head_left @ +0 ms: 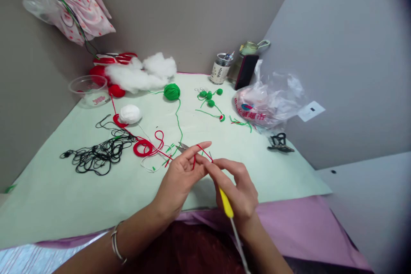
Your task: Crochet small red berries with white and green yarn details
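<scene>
My left hand (181, 180) holds red yarn (204, 151), which loops round its raised index finger and runs back across the table. My right hand (237, 188) is closed round a crochet hook with a yellow handle (226, 202); its tip is hidden by the fingers. Both hands meet at the fingertips, where any stitch is too small to make out. Behind the left hand, scissor blades (182, 147) poke out. Left of it lie a flat red ring (143, 148) and short snips of red and green yarn.
A tangle of black cord (96, 154), a white yarn ball (130, 114) and a green yarn ball (172, 92) lie on the table. White stuffing (138, 75) and a clear tub (93, 93) stand at back left. Toward the right are small green balls (209, 95), a plastic bag (269, 98) and a black claw clip (280, 143).
</scene>
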Available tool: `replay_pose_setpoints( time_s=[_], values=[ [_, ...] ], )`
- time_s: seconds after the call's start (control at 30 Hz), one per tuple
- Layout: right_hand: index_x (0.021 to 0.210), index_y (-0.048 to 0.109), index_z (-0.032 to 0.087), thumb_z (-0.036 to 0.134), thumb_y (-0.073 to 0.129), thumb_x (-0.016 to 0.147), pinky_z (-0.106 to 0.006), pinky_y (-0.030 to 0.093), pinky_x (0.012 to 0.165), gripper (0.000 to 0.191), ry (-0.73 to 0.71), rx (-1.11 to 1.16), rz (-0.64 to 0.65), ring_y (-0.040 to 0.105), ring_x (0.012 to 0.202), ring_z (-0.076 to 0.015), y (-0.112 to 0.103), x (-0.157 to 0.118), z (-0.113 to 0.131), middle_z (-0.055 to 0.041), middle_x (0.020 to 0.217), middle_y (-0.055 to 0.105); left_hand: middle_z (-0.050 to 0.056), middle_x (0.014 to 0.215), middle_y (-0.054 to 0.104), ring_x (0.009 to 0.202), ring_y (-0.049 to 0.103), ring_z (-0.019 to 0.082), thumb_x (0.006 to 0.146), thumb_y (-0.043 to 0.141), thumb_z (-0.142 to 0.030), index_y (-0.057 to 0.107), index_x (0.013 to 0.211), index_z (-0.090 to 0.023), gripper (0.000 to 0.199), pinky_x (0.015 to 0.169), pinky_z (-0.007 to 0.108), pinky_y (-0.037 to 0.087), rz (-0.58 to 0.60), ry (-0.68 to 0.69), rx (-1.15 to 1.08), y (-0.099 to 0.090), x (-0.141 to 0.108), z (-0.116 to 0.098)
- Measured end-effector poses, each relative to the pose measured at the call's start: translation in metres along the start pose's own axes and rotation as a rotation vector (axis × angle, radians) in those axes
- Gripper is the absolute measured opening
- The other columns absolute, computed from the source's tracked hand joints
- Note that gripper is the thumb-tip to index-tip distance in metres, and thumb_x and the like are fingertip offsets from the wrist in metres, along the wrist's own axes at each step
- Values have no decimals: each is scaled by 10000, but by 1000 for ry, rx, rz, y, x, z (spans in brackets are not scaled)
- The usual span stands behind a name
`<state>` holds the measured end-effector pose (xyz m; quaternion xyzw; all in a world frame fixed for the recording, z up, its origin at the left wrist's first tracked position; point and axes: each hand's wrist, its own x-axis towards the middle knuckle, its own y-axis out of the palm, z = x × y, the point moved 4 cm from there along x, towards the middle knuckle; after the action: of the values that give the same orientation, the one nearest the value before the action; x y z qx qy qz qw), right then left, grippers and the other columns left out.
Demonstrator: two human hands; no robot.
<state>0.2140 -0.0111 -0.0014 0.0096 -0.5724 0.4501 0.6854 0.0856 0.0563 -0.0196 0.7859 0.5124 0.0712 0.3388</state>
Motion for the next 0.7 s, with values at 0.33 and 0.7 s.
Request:
replay_pose_setpoints(
  time_s=[0.33,0.7],
  values=[
    [991,778,241,187,606,1035,-330,602,697,185,469,597,-156,723,808,-186,0,15,-17,-45,913,761,-11,806,704,704,565,78,752,945,-250,857,1070,-215,332,796,226,474,43,-79,-63,5,-1,-1],
    [1258,771,294,58,666,970,-336,633,784,386,90,66,-81,748,968,-209,1,-2,-4,-81,1129,772,-23,752,679,557,387,41,741,956,-318,856,1113,-191,406,708,214,451,2,-129,-71,3,2,9]
  ],
)
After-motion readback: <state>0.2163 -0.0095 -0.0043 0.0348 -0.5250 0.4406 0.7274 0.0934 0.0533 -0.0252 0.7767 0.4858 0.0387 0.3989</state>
